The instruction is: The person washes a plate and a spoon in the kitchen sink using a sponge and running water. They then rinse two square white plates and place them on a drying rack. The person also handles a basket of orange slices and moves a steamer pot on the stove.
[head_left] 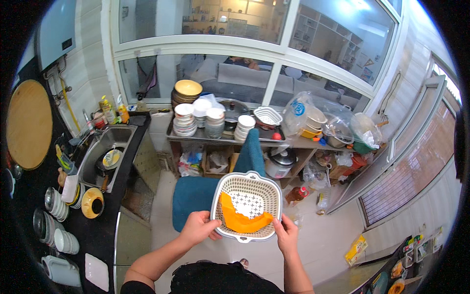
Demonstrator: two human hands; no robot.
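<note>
A square white plastic colander basket with a grey rim (246,178) is held level in front of my body by both hands. Inside it lies a curved orange wedge, which looks like pumpkin (244,223), along the near and left sides. My left hand (199,228) grips the basket's lower left edge with its thumb over the rim. At the lower right edge, my right hand (285,232) holds the rim between thumb and fingers. Beneath and beyond the basket stands a chair with a teal fabric seat (192,198).
A steel sink (88,165) holding a pan is at left, on a black counter (110,235) with stacked bowls. Ahead, a low shelf bears a metal tray (172,136) of bowls; a rice cooker (281,163) stands below. Bottles and plastic bags lie on the floor at right, near a glazed door (407,161).
</note>
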